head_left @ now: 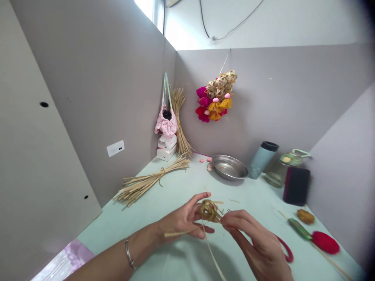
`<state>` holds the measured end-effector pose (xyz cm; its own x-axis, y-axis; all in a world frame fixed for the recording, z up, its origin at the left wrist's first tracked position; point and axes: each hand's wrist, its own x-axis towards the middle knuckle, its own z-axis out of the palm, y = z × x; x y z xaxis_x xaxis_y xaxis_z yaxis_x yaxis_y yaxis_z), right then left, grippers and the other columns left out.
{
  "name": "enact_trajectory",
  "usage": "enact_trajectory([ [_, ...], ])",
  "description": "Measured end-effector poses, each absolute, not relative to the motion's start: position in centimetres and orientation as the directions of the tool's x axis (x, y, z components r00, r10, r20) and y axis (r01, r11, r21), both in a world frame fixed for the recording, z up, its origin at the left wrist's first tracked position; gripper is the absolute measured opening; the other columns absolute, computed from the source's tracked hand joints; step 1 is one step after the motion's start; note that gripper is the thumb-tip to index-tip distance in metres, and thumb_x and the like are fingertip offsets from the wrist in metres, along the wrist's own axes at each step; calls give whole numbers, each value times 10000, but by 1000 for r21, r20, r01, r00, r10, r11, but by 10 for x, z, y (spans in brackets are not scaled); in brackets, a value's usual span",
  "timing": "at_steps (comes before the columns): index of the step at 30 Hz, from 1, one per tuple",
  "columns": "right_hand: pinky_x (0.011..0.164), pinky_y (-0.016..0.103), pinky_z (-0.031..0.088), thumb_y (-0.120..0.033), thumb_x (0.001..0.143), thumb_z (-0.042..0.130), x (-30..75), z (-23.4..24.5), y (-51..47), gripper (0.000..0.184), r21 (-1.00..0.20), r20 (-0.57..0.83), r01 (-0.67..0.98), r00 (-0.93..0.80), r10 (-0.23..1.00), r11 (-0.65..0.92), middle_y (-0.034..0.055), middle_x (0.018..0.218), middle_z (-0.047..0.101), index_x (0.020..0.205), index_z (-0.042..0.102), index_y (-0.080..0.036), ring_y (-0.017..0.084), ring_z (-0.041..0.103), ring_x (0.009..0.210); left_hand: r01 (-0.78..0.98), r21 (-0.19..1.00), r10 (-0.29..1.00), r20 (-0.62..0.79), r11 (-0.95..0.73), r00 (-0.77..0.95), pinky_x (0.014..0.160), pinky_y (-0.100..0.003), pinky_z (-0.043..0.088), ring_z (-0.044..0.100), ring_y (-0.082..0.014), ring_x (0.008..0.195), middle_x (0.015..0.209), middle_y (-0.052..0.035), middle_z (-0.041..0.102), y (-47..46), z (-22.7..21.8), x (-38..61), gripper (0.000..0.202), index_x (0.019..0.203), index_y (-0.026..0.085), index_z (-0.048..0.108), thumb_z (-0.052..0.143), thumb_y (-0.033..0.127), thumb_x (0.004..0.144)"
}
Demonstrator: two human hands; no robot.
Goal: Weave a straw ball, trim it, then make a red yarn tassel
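Observation:
My left hand (187,218), with a silver bangle at the wrist, cradles a small woven straw ball (209,209) between its curved fingers and thumb. Loose straw ends stick out of the ball, and one long straw strip (211,251) hangs down toward the table's front. On the ball's right side, my right hand (254,238) pinches a straw end (218,218) between thumb and fingertips. Scissors with a red handle (286,249) lie partly hidden behind my right hand.
A tied straw bundle (149,180) lies at the left; another bundle (180,121) leans in the corner. Behind are a metal bowl (230,168), a blue tumbler (262,160), a glass jug (277,169) and a dark phone-like slab (296,186). Red yarn (325,242) lies right.

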<state>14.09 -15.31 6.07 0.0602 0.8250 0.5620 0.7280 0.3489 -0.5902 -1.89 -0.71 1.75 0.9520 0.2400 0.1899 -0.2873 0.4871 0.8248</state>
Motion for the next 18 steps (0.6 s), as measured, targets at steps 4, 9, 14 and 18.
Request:
enact_trajectory([
  [4, 726, 253, 532, -102, 911, 586, 140, 60, -153, 176, -546, 586, 761, 47, 809, 351, 48, 911, 666, 962, 649, -258, 187, 669, 829, -303, 822, 309, 163, 482, 937, 1020, -497, 425, 524, -272, 1216, 1317, -87, 525, -14, 19, -18, 883, 1368, 326, 463, 874, 140, 608],
  [9, 695, 227, 533, -66, 910, 576, 135, 57, -152, 204, -467, 626, 787, -27, 779, 403, 43, 894, 660, 988, 641, -243, 160, 668, 801, -360, 799, 448, 129, 481, 885, 920, -403, 489, 602, -213, 1040, 1117, -96, 616, -22, 16, -13, 481, 1221, 200, 599, 768, 310, 785],
  [14, 686, 247, 521, -37, 895, 588, 125, 47, -149, 256, -460, 679, 773, -11, 734, 438, 42, 880, 631, 1052, 620, -236, 160, 635, 799, -377, 788, 522, 84, 487, 849, 849, -331, 500, 648, -166, 898, 1017, -77, 659, -22, 15, -11, 387, 1154, 171, 624, 753, 275, 804],
  [18, 720, 254, 519, -111, 914, 599, 122, 42, -147, 205, -564, 632, 726, 73, 772, 393, 37, 910, 620, 1049, 638, -260, 169, 629, 850, -404, 785, 561, 88, 469, 823, 877, -348, 490, 670, -182, 901, 1033, -80, 675, -21, 20, -13, 428, 1187, 190, 600, 759, 280, 799],
])
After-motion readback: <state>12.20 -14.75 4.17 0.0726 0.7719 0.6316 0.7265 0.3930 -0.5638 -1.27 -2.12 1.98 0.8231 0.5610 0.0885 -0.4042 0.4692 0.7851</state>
